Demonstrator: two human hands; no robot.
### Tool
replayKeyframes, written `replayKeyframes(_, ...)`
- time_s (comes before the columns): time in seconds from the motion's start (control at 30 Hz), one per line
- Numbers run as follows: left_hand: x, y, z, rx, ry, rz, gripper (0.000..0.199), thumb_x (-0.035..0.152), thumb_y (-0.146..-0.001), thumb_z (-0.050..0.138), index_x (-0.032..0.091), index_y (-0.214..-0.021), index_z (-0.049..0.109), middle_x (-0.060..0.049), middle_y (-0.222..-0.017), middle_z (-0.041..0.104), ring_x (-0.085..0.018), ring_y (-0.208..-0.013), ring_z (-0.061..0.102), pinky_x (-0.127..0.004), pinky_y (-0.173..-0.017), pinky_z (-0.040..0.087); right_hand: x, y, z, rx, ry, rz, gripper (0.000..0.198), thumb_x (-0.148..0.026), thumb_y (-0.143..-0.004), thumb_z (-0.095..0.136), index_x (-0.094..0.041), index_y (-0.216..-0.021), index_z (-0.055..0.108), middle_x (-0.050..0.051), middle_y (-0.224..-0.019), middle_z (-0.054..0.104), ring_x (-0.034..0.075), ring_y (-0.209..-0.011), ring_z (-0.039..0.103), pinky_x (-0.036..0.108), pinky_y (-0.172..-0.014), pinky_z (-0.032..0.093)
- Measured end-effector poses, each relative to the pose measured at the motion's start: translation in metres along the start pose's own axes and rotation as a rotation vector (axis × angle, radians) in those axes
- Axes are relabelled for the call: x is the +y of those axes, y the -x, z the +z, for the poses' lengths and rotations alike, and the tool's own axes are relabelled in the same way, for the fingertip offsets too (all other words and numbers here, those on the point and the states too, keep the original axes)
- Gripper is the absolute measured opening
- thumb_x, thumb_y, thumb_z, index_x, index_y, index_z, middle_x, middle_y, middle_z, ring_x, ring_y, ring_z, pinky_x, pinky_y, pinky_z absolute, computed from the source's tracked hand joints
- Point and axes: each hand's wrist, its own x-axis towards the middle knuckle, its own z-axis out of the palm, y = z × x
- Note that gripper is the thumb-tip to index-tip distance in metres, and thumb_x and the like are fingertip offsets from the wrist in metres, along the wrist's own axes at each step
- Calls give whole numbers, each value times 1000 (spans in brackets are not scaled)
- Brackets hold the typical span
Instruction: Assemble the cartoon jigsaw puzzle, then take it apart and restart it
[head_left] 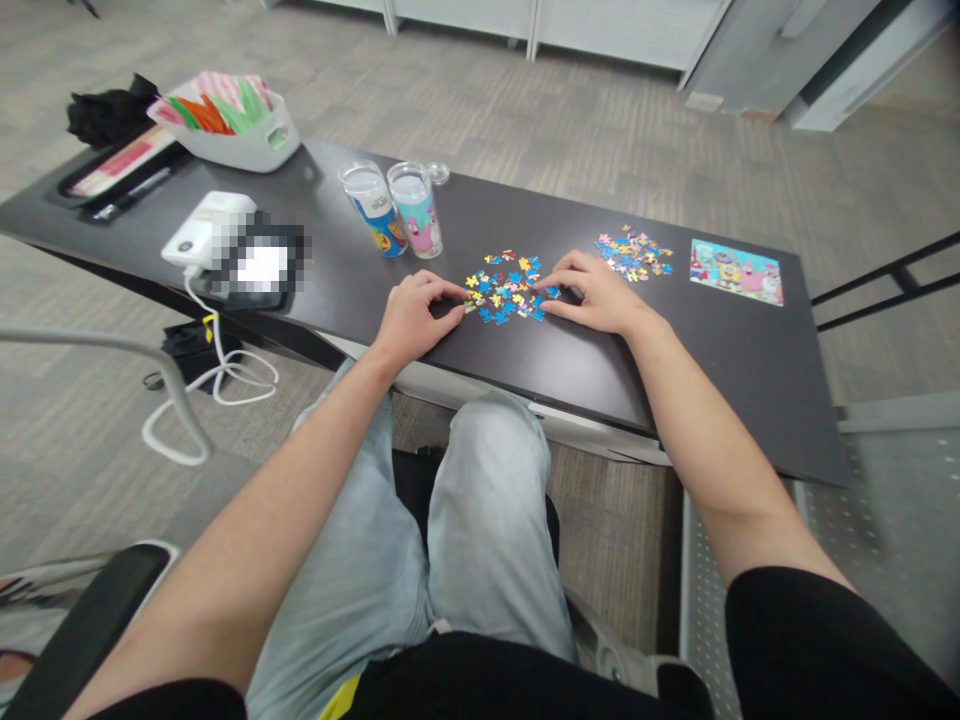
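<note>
Loose jigsaw puzzle pieces (pixel 504 290), mostly blue and yellow, lie in a pile on the dark table (pixel 592 365). At the pile's left edge rests my left hand (pixel 421 315), thumb and fingers apart, fingertips touching the outer pieces. From the right, my right hand (pixel 592 292) reaches over the pile with its fingers spread, the tips on the blue pieces. No piece is lifted in either hand. A second heap of jigsaw pieces (pixel 634 253), with more pink in it, lies beyond my right hand. A colourful cartoon picture card (pixel 736 271) lies flat to its right.
Two clear cups with cartoon prints, a blue one (pixel 381 222) and a pink one (pixel 418 212), stand behind my left hand beside a clear lid (pixel 436 174). Farther left are a white device (pixel 211 225) with a cable, a phone-like item (pixel 259 270) and a white basket (pixel 247 148).
</note>
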Motion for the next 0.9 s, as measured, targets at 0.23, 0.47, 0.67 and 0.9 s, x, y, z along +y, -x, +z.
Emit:
replayKeyframes(0.23,26,7,0,-197,-115,224,55,52,-125,64,34,-169,90,-14,-187,75,-51,-169,60,-76,-138,43,2,-1,2,12,4,-24,71,-96,-115,75,-36,-144,100,18,-134,83,47,-121,79,71,-112,64)
replayKeyframes(0.47,28,8,1,-181,-141,217,60,56,-121,69,25,-169,87,-19,-179,81,-52,-167,65,-76,-137,45,0,-1,0,-5,-1,-8,67,-95,-115,76,-39,-143,100,16,-134,82,46,-122,78,72,-116,65)
replayKeyframes(0.67,30,8,0,-170,-123,209,54,53,-120,71,28,-165,87,-18,-178,81,-52,-165,66,-76,-136,46,-1,-1,-1,-11,-11,-1,64,-91,-115,79,-39,-144,100,17,-137,83,48,-124,79,74,-116,64)
replayKeyframes(0.9,29,7,1,-238,-149,259,63,54,-126,57,28,-174,87,-17,-180,81,-53,-167,63,-77,-136,44,-1,-2,2,3,-18,-6,64,-91,-114,79,-38,-143,100,18,-138,83,49,-126,79,74,-116,64)
